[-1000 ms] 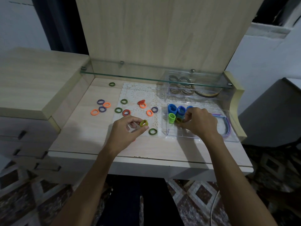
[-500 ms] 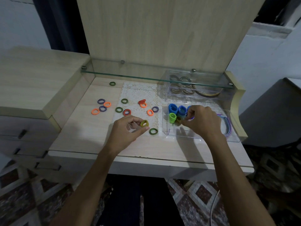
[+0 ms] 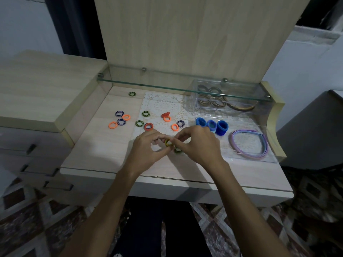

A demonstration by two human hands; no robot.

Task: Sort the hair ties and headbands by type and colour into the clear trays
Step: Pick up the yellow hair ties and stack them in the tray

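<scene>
Right hand (image 3: 196,145) hides part of the green tie (image 3: 177,149).

the hair tie (image 3: 168,142) pinched between the two hands is yellow-green with a darker edge. just below it lies a green and black striped tie (image 3: 177,149); three more of that pattern lie further back (image 3: 132,93) (image 3: 145,113) (image 3: 139,123). the purple and black striped ties (image 3: 119,113) (image 3: 121,121) (image 3: 180,123) sit among plain orange ties (image 3: 112,125) (image 3: 126,117) (image 3: 174,127). one red-orange tie (image 3: 148,126) shows a dark inner rim. the thick scrunchies (image 3: 221,127) in the near tray are blue. the headbands (image 3: 249,143) beside them are lilac, pink and blue. the doily (image 3: 163,103) is white lace. the desk (image 3: 104,145) is pale wood grain.
</scene>
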